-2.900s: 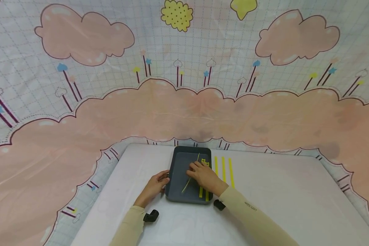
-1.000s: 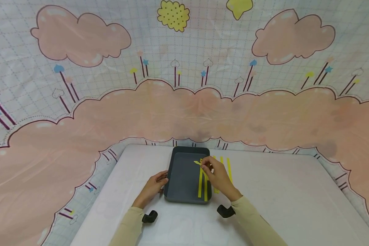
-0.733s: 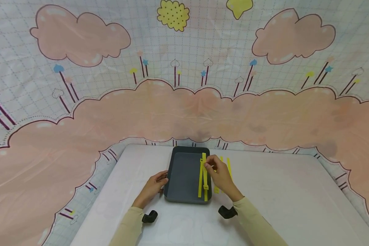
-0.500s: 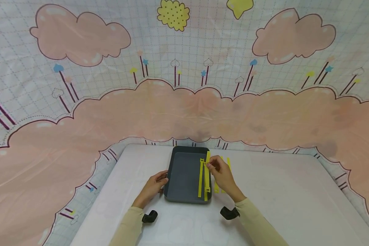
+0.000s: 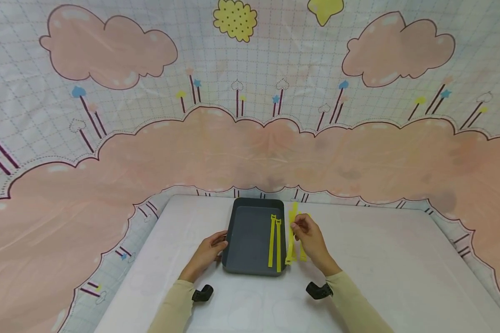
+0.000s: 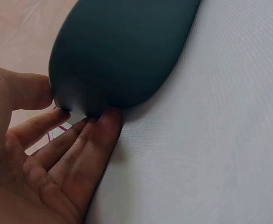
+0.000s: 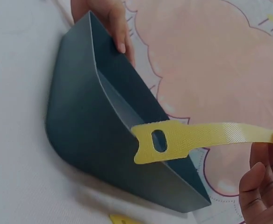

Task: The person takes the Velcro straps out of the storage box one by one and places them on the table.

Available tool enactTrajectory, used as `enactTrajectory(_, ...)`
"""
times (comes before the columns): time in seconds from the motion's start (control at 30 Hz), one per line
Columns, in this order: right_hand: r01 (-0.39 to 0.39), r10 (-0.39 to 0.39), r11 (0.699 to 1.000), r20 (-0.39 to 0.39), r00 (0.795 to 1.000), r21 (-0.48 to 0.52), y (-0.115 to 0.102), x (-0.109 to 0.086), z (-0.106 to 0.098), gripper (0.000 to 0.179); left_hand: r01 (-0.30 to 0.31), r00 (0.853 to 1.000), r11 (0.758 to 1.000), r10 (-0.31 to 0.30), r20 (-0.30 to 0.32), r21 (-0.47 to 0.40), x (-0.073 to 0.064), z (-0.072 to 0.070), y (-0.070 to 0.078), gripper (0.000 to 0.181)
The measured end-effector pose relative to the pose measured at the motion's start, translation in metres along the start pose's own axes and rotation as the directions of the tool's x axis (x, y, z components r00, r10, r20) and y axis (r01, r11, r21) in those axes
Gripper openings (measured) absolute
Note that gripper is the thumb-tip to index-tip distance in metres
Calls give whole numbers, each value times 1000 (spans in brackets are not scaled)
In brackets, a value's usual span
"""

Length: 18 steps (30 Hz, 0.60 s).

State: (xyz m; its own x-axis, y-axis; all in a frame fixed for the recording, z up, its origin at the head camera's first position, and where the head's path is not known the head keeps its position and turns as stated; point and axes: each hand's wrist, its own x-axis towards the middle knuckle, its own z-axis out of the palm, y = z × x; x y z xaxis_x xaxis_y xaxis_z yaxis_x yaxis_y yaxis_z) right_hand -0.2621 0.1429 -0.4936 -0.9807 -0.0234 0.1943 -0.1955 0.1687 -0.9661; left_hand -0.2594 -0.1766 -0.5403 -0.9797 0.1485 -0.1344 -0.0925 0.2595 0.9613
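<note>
My left hand (image 5: pixel 208 254) holds the left side of a dark grey tray (image 5: pixel 243 270); in the right wrist view, its fingertip laps over the tray's far wall. The left wrist view has the thumb and fingers against a rounded corner. My right hand (image 5: pixel 312 238) pinches a yellow hook-and-loop cable tie (image 7: pixel 211 135) by its strap between thumb and fingertips. Its slotted head hangs toward me, just right of the tray. Two similar yellow ties, a left one (image 5: pixel 271 245) and a right one (image 5: pixel 278 249), lie lengthwise along the tray's right side.
More yellow ties (image 5: pixel 303 255) lie on the white table (image 5: pixel 383 263) right of the tray, partly hidden by my right hand and the held tie. A patterned cloth (image 5: pixel 258 152) with clouds hangs behind the table. Black wrist devices sit by both cuffs.
My right hand has lifted one tie out of the tray, straightened it lengthwise and carried it right, past the tray's edge. My left hand stays at the tray's left side.
</note>
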Motion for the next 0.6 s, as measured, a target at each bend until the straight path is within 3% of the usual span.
enactTrajectory(0.27, -103, 105, 994, -53, 993, 28, 6, -3, -10, 14, -2, 1000, 1000, 2, 5, -5, 0, 0, 0, 46)
enactTrajectory(0.6, -175, 179, 983, -88, 980, 59, 10, -5, -28, 22, -4, 1000, 1000, 4, 13, -4, -2, -1, 1, 47)
